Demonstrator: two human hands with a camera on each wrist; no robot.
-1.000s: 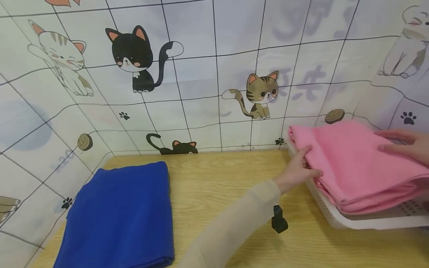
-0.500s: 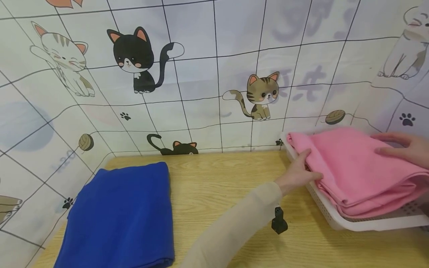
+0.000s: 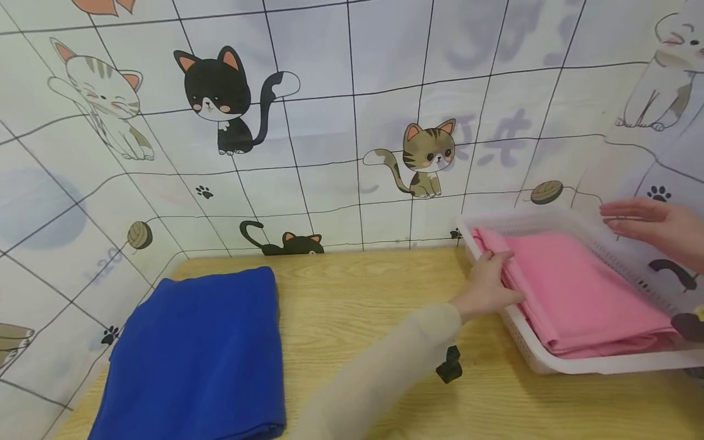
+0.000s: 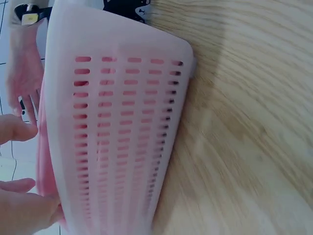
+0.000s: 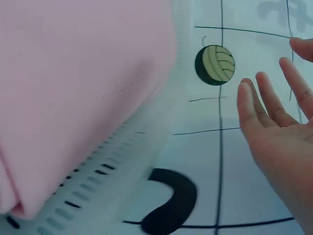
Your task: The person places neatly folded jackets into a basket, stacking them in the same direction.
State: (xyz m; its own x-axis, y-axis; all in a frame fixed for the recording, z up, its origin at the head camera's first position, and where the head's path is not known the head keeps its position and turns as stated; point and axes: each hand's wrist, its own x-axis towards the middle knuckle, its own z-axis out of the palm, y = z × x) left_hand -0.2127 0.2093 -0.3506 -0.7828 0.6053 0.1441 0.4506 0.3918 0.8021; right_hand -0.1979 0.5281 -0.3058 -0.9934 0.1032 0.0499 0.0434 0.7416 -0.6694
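Note:
A folded pink cloth (image 3: 577, 287) lies inside a white perforated plastic basket (image 3: 528, 348) on the right of the table. My left hand (image 3: 486, 287) rests at the cloth's left edge by the basket rim, thumb and fingers spread apart. In the left wrist view its fingertips show above the rim of the basket (image 4: 122, 39), beside the pink cloth (image 4: 46, 161). My right hand (image 3: 657, 229) is raised over the basket's far right side, fingers extended and holding nothing. In the right wrist view the right hand (image 5: 283, 117) is apart from the cloth (image 5: 83, 73).
A folded blue cloth (image 3: 198, 354) lies on the left of the wooden table (image 3: 352, 293). A cat-print tiled covering (image 3: 324, 128) rises behind and at both sides. A black wrist device (image 3: 450, 365) hangs under my left wrist.
The pink cloth has sunk lower and flatter into the basket. My right hand has let go of it and lifted away, while the left hand has stayed nearly in place.

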